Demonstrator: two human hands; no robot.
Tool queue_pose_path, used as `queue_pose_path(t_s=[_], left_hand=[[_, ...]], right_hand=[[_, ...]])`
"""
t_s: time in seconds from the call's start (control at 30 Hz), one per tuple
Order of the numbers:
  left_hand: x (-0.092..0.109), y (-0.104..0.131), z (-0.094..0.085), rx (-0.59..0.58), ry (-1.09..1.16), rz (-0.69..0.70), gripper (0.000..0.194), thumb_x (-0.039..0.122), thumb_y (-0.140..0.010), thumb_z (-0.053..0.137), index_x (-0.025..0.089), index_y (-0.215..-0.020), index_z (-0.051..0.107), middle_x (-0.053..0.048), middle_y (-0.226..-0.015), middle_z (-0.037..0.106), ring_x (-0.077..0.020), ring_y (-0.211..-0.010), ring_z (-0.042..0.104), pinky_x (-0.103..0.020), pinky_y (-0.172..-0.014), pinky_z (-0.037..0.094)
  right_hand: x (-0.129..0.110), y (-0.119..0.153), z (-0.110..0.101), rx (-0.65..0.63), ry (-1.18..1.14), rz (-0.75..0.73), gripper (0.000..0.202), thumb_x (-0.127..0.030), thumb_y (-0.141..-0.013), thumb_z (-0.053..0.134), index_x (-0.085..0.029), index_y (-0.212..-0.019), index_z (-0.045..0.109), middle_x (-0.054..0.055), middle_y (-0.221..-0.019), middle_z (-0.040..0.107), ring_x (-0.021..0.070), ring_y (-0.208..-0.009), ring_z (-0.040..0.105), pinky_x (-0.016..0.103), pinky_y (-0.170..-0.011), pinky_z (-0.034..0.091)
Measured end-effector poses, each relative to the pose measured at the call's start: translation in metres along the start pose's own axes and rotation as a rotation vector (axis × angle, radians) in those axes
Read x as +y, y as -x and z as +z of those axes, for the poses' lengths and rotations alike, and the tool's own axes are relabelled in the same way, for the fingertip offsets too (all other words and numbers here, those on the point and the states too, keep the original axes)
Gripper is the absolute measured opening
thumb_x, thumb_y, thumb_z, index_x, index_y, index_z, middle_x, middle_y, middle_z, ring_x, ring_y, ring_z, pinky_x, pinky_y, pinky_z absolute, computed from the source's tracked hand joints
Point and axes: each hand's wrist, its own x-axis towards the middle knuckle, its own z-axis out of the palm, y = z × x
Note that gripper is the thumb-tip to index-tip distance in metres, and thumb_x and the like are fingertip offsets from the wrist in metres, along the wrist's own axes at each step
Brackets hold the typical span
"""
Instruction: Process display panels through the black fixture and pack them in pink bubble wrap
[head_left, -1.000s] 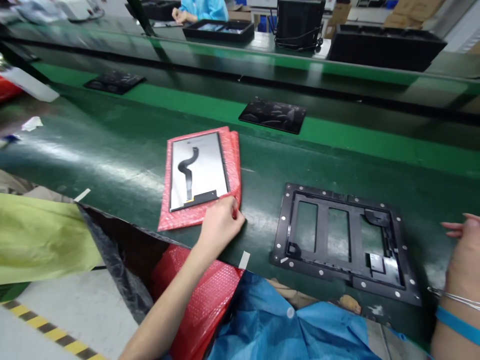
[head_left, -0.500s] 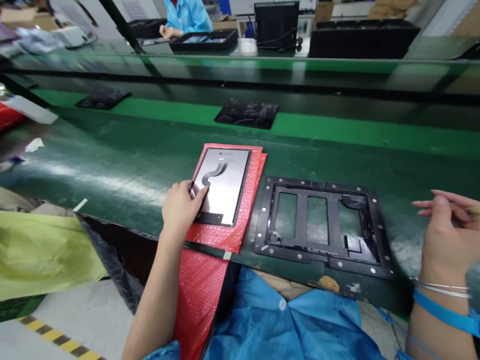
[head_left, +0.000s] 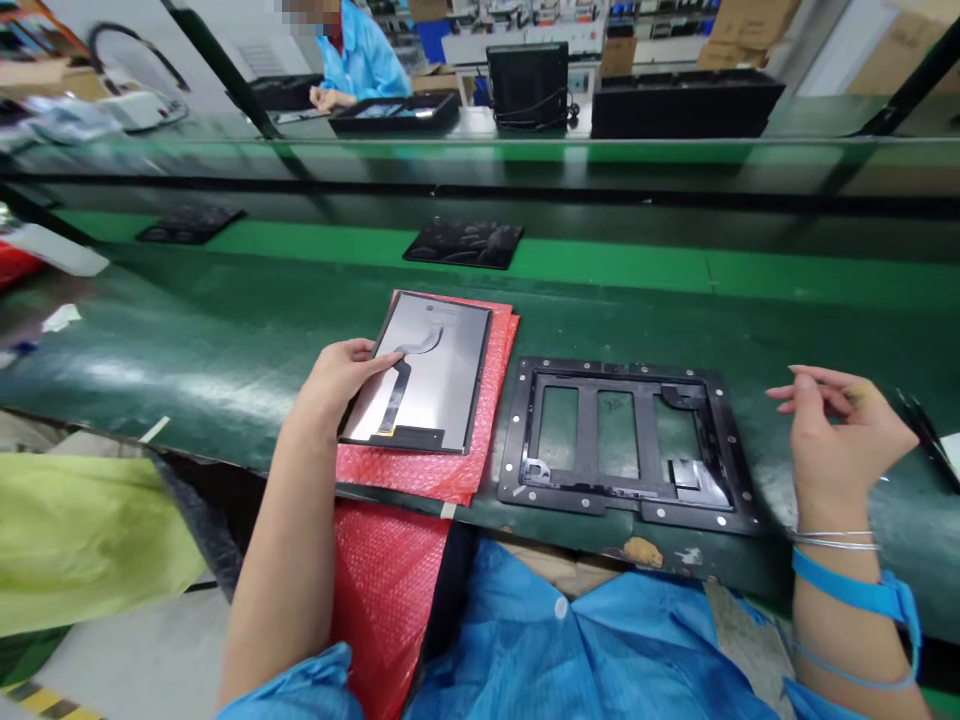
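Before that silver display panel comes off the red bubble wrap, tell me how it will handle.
The display panel looks thin and flat, so probably stiff, light and fragile. Its glossy back may be slippery. The ribbon cable curls loosely and could snag. The left hand grips only its edge.

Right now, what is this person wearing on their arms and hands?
Both hands are bare, no gloves. The left hand has a blue sleeve pushed up near the elbow. The right hand has thin silver bangles and a blue wrist strap with a thin cord.
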Motion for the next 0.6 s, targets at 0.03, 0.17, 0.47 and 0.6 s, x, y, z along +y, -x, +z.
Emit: queue_pose_path(t_s=[0.03, 0.17, 0.47, 0.6], left_hand=[[0.007, 0.004, -0.002, -0.035, 0.077, -0.035, 0.04, 0.038, -0.05, 0.083, 0.021, -0.073, 0.055, 0.0, -0.063, 0.059, -0.0166, -0.05, 0.055, -0.027, -0.047, 0.04], [0.033, 0.026, -0.01, 0.056, 0.297, -0.046, 0.036, 0.025, -0.054, 0.076, 0.023, -0.075, 0.047, 0.003, -0.061, 0.058, -0.0156, -0.048, 0.054, -0.027, -0.046, 0.044], [0.053, 0.099, 0.051, -0.184, 0.579, 0.137, 0.042, 0.024, -0.062, 0.074, 0.022, -0.103, 0.07, -0.007, -0.106, 0.075, -0.0292, -0.097, 0.073, -0.038, -0.079, 0.062], [0.059, 0.123, 0.078, -0.401, 0.613, 0.173, 0.042, 0.034, -0.071, 0.075, 0.025, -0.111, 0.068, -0.008, -0.103, 0.076, -0.0289, -0.087, 0.075, -0.037, -0.066, 0.061]], right_hand=[[0.002, 0.0, 0.0, -0.007, -0.007, 0.003, 0.024, -0.037, -0.08, 0.064, -0.015, -0.088, 0.071, 0.004, -0.065, 0.067, 0.019, -0.055, 0.065, 0.035, -0.064, 0.055], [-0.005, 0.008, 0.001, -0.041, -0.056, -0.024, 0.023, -0.036, -0.084, 0.065, -0.016, -0.091, 0.072, 0.005, -0.067, 0.069, 0.0197, -0.058, 0.066, 0.035, -0.063, 0.055], [-0.104, 0.086, 0.03, -0.548, -0.06, -1.096, 0.04, -0.012, -0.094, 0.061, -0.02, -0.132, 0.063, 0.01, -0.132, 0.071, 0.0237, -0.124, 0.064, 0.041, -0.101, 0.053], [-0.113, 0.082, 0.037, -0.525, -0.121, -1.241, 0.034, -0.008, -0.097, 0.054, -0.017, -0.127, 0.067, 0.008, -0.126, 0.074, 0.0197, -0.121, 0.067, 0.035, -0.1, 0.054]])
